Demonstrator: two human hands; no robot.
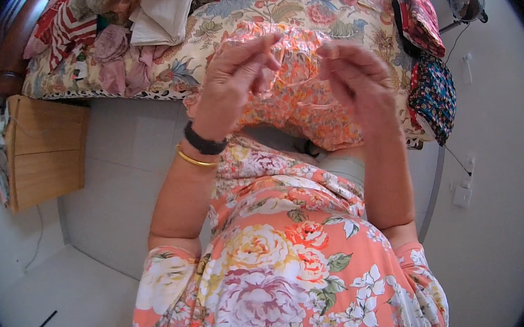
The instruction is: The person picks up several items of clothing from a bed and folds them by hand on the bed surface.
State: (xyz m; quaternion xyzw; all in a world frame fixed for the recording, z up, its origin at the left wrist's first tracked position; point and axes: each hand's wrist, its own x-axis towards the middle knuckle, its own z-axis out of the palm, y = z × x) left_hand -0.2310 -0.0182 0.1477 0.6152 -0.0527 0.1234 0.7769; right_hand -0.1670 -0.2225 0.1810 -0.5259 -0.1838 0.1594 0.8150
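Note:
An orange floral garment with thin pale pink ties is spread over the near edge of the bed and hangs down in front of me. Above it, my left hand is closed in a pinch on a thin tie that loops between my hands. My right hand, somewhat blurred, also has its fingertips pressed together at the tie's other side. A loose tie end dangles below. A black band and a gold bangle circle my left wrist.
Folded and heaped clothes, among them a white cloth, lie along the far side of the flowered bed. Dark printed fabric hangs at its right end, near a small fan. A wooden cabinet stands left.

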